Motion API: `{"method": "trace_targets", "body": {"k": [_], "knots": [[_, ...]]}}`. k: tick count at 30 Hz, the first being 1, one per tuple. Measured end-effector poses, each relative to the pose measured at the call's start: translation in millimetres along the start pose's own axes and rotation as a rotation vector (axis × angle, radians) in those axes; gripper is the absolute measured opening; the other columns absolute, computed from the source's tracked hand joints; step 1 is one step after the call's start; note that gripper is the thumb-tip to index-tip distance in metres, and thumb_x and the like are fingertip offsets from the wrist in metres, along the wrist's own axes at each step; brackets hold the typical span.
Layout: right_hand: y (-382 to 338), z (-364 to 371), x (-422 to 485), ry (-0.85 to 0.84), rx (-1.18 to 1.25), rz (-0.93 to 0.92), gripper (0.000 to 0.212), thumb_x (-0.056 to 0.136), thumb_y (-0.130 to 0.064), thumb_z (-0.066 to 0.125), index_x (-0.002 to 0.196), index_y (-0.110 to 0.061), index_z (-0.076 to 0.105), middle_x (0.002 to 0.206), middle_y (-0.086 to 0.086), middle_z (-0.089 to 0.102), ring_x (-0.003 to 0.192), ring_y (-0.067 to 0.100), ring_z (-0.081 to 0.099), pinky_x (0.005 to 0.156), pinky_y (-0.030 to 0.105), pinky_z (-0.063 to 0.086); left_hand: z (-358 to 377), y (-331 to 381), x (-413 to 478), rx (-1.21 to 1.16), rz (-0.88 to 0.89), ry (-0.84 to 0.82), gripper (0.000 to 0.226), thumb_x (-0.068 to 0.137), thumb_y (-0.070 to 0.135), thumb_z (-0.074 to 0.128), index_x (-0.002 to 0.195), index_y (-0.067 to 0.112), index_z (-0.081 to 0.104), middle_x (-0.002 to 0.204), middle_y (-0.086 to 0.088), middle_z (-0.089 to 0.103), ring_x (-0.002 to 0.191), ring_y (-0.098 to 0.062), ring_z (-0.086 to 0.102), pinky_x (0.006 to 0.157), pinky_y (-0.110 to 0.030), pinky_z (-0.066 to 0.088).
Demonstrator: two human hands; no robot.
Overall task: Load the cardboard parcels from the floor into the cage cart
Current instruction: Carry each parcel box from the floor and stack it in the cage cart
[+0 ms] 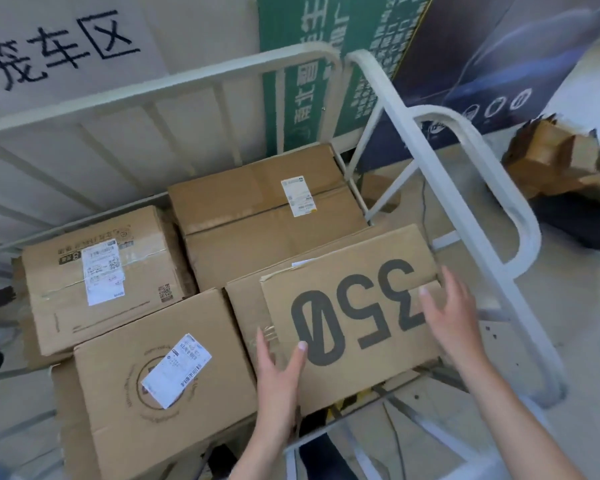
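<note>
The cage cart, made of white painted metal tubes, fills most of the view, and cardboard parcels lie inside it. At 5 o'clock lies the flat box printed "350", its big dark digits upside down for the camera. It rests on top of another brown box, whose edge shows at its left side. Below its near edge some bars of the cart are visible.

The left hand, at 6 o'clock, has straight fingers laid against the near left corner of the "350" box, with one finger on the top face; it clasps nothing. The right hand, at 4 o'clock, is spread flat with loose fingers over the right end of the same box, across the digit 3. Whether its palm presses on the cardboard I cannot tell.

At 7 o'clock is a parcel with a round print and a white shipping label stuck aslant. At 9 o'clock stands a taped parcel with a long white label. Just above the centre, toward 12 o'clock, is the large parcel with a small label on top.

The side gate of the cart runs from 1 to 4 o'clock. Behind the cart lean a green board at 12 o'clock, a dark poster at 1 o'clock and a white sign with black characters at 11 o'clock. Torn cardboard scraps lie on the floor at 3 o'clock.
</note>
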State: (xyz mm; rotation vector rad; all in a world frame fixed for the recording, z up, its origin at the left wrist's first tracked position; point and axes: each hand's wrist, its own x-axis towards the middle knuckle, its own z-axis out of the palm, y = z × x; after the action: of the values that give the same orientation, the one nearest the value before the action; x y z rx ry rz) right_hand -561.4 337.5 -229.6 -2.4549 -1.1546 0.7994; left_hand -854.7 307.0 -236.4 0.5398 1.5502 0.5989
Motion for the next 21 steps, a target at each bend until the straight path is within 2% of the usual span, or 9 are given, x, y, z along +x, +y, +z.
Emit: {"method": "trace_targets", "body": {"k": [2, 4, 7, 11, 13, 15, 17, 18, 21], "knots": [[12, -1, 32, -0.034, 0.004, 0.071, 0.072, 0.097, -0.051, 0.049, 0.157, -0.026, 0.018, 0.162, 0.004, 0.024, 0.149, 0.028, 0.022, 0.115, 0.053, 0.027, 21, 3, 15, -0.025, 0.007, 0.028, 0.099, 0.081, 0.053, 0.075, 0.154, 0.048, 0.009, 0.152, 0.021, 0.031, 0.139, -0.002, 0.031, 0.112, -0.033, 0.03], [19, 5, 50, -0.118, 0.007, 0.184, 0.076, 0.097, -0.055, 0.047, 0.158, -0.026, 0.013, 0.163, 0.005, 0.024, 0.148, 0.031, 0.025, 0.114, 0.055, 0.028, 33, 2, 29, -0.053, 0.013, 0.058, 0.091, 0.082, 0.046, 0.076, 0.153, 0.045, 0.02, 0.146, 0.021, 0.047, 0.131, -0.003, 0.047, 0.111, -0.036, 0.038], [23, 11, 54, -0.171, -0.059, 0.197, 0.072, 0.095, -0.06, 0.044, 0.155, -0.027, 0.021, 0.156, 0.003, 0.04, 0.139, 0.033, 0.041, 0.105, 0.056, 0.04, 35, 4, 36, -0.076, 0.022, 0.107, 0.071, 0.084, 0.033, 0.076, 0.144, 0.039, 0.039, 0.124, 0.021, 0.066, 0.114, -0.002, 0.062, 0.104, -0.042, 0.048], [2, 9, 33, -0.224, -0.025, 0.125, 0.067, 0.092, -0.057, 0.053, 0.148, -0.027, 0.033, 0.144, -0.001, 0.053, 0.129, 0.03, 0.051, 0.097, 0.053, 0.047, 8, 26, 32, -0.074, 0.057, 0.167, 0.054, 0.083, 0.029, 0.076, 0.128, 0.045, 0.051, 0.116, 0.022, 0.07, 0.107, -0.001, 0.066, 0.099, -0.039, 0.051], [-27, 12, 28, -0.225, 0.016, 0.073, 0.062, 0.091, -0.056, 0.055, 0.144, -0.029, 0.037, 0.137, -0.003, 0.057, 0.122, 0.027, 0.055, 0.093, 0.052, 0.05, -16, 49, 35, -0.067, 0.105, 0.188, 0.048, 0.082, 0.028, 0.077, 0.122, 0.046, 0.055, 0.112, 0.019, 0.072, 0.103, -0.003, 0.068, 0.091, -0.037, 0.054], [-61, 9, 31, -0.202, 0.069, 0.016, 0.062, 0.091, -0.057, 0.056, 0.144, -0.031, 0.036, 0.135, -0.005, 0.057, 0.121, 0.025, 0.055, 0.093, 0.05, 0.051, -35, 84, 43, -0.049, 0.182, 0.187, 0.045, 0.081, 0.027, 0.077, 0.118, 0.044, 0.058, 0.107, 0.018, 0.073, 0.097, -0.003, 0.07, 0.078, -0.029, 0.056], [-107, 19, 53, -0.196, 0.116, -0.078, 0.062, 0.091, -0.057, 0.054, 0.144, -0.034, 0.033, 0.135, -0.011, 0.055, 0.122, 0.022, 0.054, 0.088, 0.042, 0.051, -62, 127, 66, -0.037, 0.26, 0.231, 0.046, 0.08, 0.026, 0.078, 0.119, 0.039, 0.058, 0.105, 0.017, 0.074, 0.094, -0.001, 0.07, 0.072, -0.023, 0.055], [-132, 28, 68, -0.188, 0.128, -0.124, 0.061, 0.091, -0.057, 0.052, 0.145, -0.036, 0.031, 0.136, -0.014, 0.053, 0.123, 0.021, 0.052, 0.087, 0.038, 0.049, -76, 148, 85, -0.024, 0.301, 0.25, 0.047, 0.079, 0.026, 0.078, 0.121, 0.036, 0.058, 0.105, 0.016, 0.074, 0.094, -0.001, 0.07, 0.072, -0.023, 0.055], [-194, 62, 123, -0.179, 0.123, -0.221, 0.062, 0.094, -0.05, 0.051, 0.148, -0.03, 0.028, 0.142, -0.012, 0.046, 0.131, 0.024, 0.046, 0.099, 0.043, 0.039, -113, 203, 145, 0.068, 0.377, 0.251, 0.058, 0.082, 0.028, 0.077, 0.133, 0.028, 0.049, 0.116, 0.014, 0.069, 0.104, -0.001, 0.065, 0.081, -0.022, 0.053]]}}
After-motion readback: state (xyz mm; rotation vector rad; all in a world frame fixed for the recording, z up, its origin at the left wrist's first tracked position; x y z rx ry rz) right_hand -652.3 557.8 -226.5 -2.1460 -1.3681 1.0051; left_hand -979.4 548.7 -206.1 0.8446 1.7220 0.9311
